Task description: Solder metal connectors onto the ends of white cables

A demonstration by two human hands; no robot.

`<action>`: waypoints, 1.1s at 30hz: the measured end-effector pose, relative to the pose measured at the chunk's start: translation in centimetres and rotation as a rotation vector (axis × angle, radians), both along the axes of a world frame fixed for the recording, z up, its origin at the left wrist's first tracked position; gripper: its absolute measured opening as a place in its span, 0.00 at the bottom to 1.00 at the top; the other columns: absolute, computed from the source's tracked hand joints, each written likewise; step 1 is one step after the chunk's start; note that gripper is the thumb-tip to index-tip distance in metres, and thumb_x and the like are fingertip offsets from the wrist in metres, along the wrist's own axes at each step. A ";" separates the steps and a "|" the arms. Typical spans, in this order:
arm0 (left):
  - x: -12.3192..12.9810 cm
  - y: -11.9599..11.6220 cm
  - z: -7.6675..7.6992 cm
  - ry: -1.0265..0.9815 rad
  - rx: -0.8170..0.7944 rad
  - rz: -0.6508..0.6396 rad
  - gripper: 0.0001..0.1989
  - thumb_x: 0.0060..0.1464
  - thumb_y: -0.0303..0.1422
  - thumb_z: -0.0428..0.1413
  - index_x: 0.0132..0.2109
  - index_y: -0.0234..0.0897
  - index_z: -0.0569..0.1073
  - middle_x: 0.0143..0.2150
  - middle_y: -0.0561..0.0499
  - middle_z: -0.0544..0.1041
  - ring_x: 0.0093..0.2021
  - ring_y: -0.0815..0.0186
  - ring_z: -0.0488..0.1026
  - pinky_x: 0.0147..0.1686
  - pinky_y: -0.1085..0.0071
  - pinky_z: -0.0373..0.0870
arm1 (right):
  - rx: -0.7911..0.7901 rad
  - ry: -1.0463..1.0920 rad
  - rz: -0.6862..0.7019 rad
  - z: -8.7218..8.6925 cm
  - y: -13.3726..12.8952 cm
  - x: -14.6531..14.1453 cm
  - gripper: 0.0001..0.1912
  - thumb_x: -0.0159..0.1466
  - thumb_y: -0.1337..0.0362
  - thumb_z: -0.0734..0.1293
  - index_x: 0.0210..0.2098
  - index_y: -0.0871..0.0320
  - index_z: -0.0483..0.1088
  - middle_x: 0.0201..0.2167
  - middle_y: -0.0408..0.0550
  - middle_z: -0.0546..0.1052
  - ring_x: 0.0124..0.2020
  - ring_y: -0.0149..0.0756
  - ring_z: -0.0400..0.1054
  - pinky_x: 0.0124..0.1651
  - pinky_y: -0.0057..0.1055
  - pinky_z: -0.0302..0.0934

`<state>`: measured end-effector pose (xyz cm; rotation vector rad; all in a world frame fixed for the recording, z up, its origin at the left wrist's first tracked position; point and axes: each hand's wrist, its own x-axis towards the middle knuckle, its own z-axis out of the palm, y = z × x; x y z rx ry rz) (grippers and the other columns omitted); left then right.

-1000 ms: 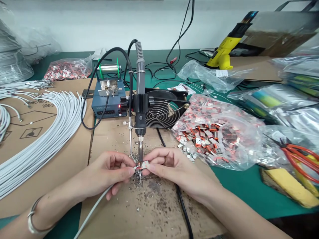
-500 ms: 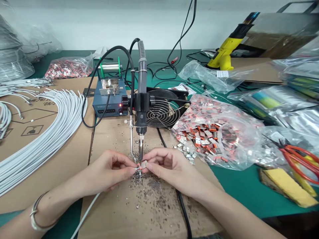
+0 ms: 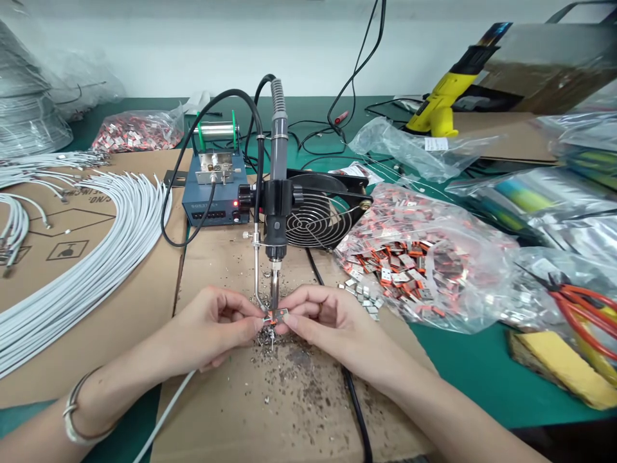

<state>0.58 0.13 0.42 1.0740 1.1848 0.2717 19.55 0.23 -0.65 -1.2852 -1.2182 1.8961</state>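
Holding a small orange-and-metal connector point(image 3: 276, 315) under the tip of the upright black soldering iron point(image 3: 276, 212).
Our left hand point(image 3: 214, 328) pinches the thin white cable point(image 3: 166, 411) end; our right hand point(image 3: 321, 321) pinches the connector. Open room: bare brown cardboard sheet point(image 3: 299, 411) toward us; clear plastic bag of connectors point(image 3: 424, 257) crowds the right.

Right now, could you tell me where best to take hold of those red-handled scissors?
Probably by the looped red handles of the scissors, coming from the right: the handles fan out that way, while the dark blades point left toward the bag of connectors.
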 end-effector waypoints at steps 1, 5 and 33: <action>0.0 0.0 0.0 0.004 -0.001 0.002 0.15 0.51 0.41 0.55 0.35 0.31 0.69 0.18 0.58 0.60 0.12 0.80 0.52 0.08 0.85 0.48 | 0.001 0.003 0.001 0.0 0.0 0.0 0.12 0.51 0.64 0.70 0.32 0.63 0.68 0.26 0.47 0.76 0.26 0.22 0.67 0.28 0.17 0.56; 0.0 0.1 0.1 0.010 0.001 -0.010 0.14 0.51 0.41 0.55 0.36 0.31 0.69 0.17 0.59 0.59 0.11 0.79 0.53 0.08 0.85 0.48 | 0.003 0.004 0.000 0.1 0.1 0.0 0.11 0.51 0.65 0.70 0.31 0.63 0.68 0.26 0.47 0.76 0.26 0.23 0.68 0.29 0.18 0.58; -0.3 0.2 0.0 -0.034 -0.035 -0.031 0.13 0.52 0.39 0.55 0.37 0.31 0.70 0.17 0.60 0.59 0.12 0.80 0.52 0.08 0.86 0.49 | -0.004 0.007 0.030 0.1 0.0 0.2 0.13 0.52 0.62 0.70 0.32 0.64 0.68 0.28 0.49 0.77 0.27 0.24 0.69 0.29 0.18 0.57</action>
